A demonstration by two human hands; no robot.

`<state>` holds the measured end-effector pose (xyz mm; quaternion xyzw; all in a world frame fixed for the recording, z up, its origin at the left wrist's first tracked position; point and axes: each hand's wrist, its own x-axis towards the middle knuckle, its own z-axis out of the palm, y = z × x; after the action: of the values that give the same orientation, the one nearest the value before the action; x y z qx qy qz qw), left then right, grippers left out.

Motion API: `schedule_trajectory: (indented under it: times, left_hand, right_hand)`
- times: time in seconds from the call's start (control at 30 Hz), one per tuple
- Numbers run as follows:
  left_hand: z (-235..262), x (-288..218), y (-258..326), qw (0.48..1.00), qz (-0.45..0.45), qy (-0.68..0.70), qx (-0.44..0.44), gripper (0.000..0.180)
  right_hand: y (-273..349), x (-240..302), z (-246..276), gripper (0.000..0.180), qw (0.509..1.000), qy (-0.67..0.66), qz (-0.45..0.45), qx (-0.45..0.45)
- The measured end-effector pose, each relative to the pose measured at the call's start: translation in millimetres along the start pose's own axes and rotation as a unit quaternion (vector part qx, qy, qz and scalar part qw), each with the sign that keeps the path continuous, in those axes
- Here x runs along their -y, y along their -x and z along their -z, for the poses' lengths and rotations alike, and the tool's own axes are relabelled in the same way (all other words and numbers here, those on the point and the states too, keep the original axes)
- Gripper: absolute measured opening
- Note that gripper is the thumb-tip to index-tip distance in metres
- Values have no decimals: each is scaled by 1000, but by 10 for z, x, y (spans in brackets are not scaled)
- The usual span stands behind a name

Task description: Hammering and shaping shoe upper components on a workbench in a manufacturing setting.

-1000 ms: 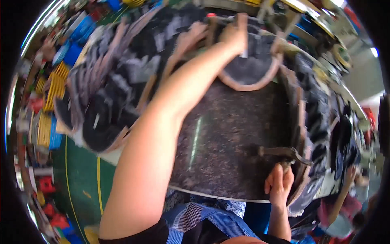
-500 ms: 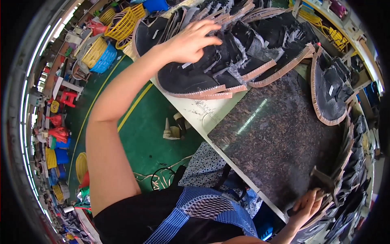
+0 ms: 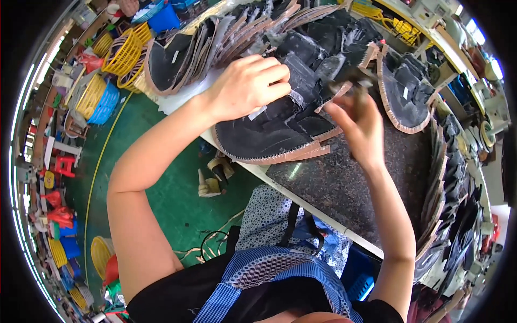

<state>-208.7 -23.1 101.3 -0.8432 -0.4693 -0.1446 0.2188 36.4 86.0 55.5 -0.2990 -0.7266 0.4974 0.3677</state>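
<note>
My left hand (image 3: 250, 87) is closed on the folded top of a black shoe upper (image 3: 258, 137) with a tan, zigzag-stitched rim and fluffy grey lining. The piece hangs partly over the table's near edge. Across from it, my right hand (image 3: 362, 129) is raised over the dark slab, its fingers wrapped round a hammer (image 3: 353, 85) smeared by motion. Beneath the right hand, the tan strip ends of the upper reach over the slab. Another black shoe upper (image 3: 405, 94) lies flat to the right.
The dark stone slab (image 3: 344, 185) rests on a white table (image 3: 318, 218). Stacked shoe uppers (image 3: 175, 56) crowd the far left, and more line the right edge (image 3: 436, 188). Yellow baskets (image 3: 123, 56) stand beyond on the left. A glue-stained object (image 3: 209, 187) is on the green floor.
My right hand has risen from the slab's near right corner to the uppers, bringing the hammer. My left hand has closed on an upper, which has shifted nearer to me. The view has swung right.
</note>
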Motion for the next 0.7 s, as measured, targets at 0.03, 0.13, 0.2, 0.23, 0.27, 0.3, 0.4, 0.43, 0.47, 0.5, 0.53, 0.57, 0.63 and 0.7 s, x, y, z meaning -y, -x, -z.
schedule_trajectory:
  times: [0.03,0.13,0.2,0.23,0.27,0.3,0.4,0.43,0.47,0.5,0.53,0.57,0.63,0.7]
  left_hand:
    - [-20,-28,-3,1000,10,1,-18,12]
    - [75,-101,81,1000,13,3,-20,13]
    - [225,-213,132,1000,-16,-3,-18,14]
    - [295,-290,153,999,-38,-5,-39,15]
    - [390,-334,190,999,-37,-9,-25,16]
    - [484,-357,245,999,-35,-13,-11,16]
    - [759,-477,526,998,-16,52,40,15]
    - [855,-583,564,998,-12,59,11,10]
    - [958,-672,590,998,9,61,-3,11]
    - [1028,-737,601,997,31,65,-20,14]
    - [1128,-782,654,998,31,57,-20,14]
    - [1255,-817,758,988,90,118,-32,17]
    - [1359,-887,843,972,149,179,-43,20]
    - [1376,-911,864,888,240,327,-218,21]
  right_hand:
    - [-139,-47,-125,46,1000,-17,-13,17]
    - [-339,-142,-353,35,999,-10,20,27]
    - [-383,-84,-476,32,999,-18,32,37]
    - [-395,4,-549,31,998,-17,39,44]
    - [-378,137,-630,31,997,33,46,45]
    - [-394,162,-741,30,995,33,80,54]
    - [-570,97,-874,25,967,175,182,-30]
    - [-706,-56,-809,23,959,201,187,-72]
    - [-820,-129,-694,23,967,207,130,-73]
    - [-912,-192,-557,23,971,215,72,-73]
    - [-966,-248,-480,24,971,214,65,-81]
    - [-977,-271,-461,25,971,213,57,-89]
    - [-980,-322,-491,25,974,201,51,-94]
    - [-972,-400,-497,27,956,261,91,-95]
